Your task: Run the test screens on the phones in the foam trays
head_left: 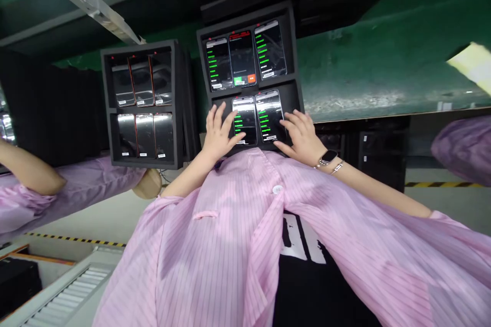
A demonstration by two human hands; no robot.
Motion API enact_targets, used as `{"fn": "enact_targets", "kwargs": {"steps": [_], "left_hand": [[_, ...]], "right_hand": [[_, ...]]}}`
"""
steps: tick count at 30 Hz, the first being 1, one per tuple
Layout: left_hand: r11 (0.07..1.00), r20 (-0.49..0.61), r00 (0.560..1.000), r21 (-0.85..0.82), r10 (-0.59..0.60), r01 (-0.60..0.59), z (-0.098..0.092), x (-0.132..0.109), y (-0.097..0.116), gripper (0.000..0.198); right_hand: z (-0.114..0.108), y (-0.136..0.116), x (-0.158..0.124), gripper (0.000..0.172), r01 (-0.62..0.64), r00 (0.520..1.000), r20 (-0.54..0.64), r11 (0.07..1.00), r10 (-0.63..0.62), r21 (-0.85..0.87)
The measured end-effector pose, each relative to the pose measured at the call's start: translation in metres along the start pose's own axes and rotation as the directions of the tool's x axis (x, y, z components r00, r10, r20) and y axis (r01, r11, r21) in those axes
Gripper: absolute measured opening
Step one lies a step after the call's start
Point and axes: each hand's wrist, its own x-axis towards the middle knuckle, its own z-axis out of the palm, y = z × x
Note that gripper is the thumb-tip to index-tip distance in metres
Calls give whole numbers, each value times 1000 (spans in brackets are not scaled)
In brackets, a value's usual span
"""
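Observation:
A black foam tray (293,36) in front of me holds several smartphones in two rows. Three lit phones lie in the far row; the middle phone (243,59) has red text and green and orange buttons at the bottom. In the near row, the left phone (245,125) and the right phone (269,117) show lists of green text. My left hand (219,134) is spread at the left phone's edge, its thumb reaching over the lower screen. My right hand (303,136) has its fingers apart beside the right phone, thumb and index finger at its edge. Neither hand grips anything.
At left, another black foam tray (176,107) holds two rows of dark-screened phones, atop other trays. A green work surface (345,76) extends right, with a yellowish sheet (473,64) at its far end. People in pink sleeves are on both sides. A white bar (88,2) slants above left.

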Motion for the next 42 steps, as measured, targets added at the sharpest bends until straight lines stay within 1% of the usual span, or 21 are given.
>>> {"fn": "enact_targets", "kwargs": {"steps": [2,3,5,7,9,13,17,21,23,26,29,31,32,35,37,39,41,42], "left_hand": [[1000,75,997,10,-16,15,2,-30,3,80],[999,118,993,15,-30,28,4,-41,4,80],[997,192,979,36,-68,62,8,-54,7,78],[993,222,969,71,-108,94,9,-54,11,75],[989,224,966,101,-127,107,9,-48,15,72],[991,255,962,117,-94,66,4,-37,21,61],[989,276,957,141,-86,48,3,-43,22,52],[987,290,954,154,-81,37,4,-51,20,51],[987,296,952,157,-74,28,4,-52,19,52],[986,308,949,164,-72,22,3,-52,20,51],[987,304,950,159,-76,28,-2,-51,21,53],[988,253,963,145,-88,52,-7,-43,19,60],[988,212,972,137,-101,72,-10,-35,16,64],[983,86,984,111,-157,147,-16,2,-1,72],[975,15,978,89,-206,204,-18,33,-19,78],[963,-50,965,63,-259,262,-17,63,-39,84],[951,-86,950,44,-300,305,-15,83,-56,87],[948,-84,946,41,-312,316,-14,90,-62,87]], "right_hand": [[6,-3,-15,65,17,1000,18,1000,-17,4],[8,-5,-19,64,22,999,30,1000,-22,7],[11,-7,-22,63,20,998,52,1000,-21,10],[11,-9,-19,63,1,997,74,1000,-2,11],[10,-11,-13,64,-22,995,95,1000,20,20],[6,-15,-6,64,-21,992,122,998,14,54],[4,-17,-9,57,4,988,153,996,-18,94],[6,-17,-10,54,23,989,146,994,-39,106],[8,-15,-9,54,41,990,130,993,-55,107],[10,-12,-10,54,38,989,139,993,-54,112],[6,-11,-7,50,35,988,146,992,-52,120],[0,-11,5,48,42,993,107,993,-54,112],[-4,-10,17,48,43,995,82,994,-51,99],[-10,-2,67,54,13,1000,27,999,-14,37],[-7,9,105,62,-24,999,23,1000,25,-7],[-1,22,136,68,-57,998,22,998,58,-38],[8,33,155,72,-87,996,23,995,88,-47],[12,37,160,73,-104,994,25,994,105,-45]]}}
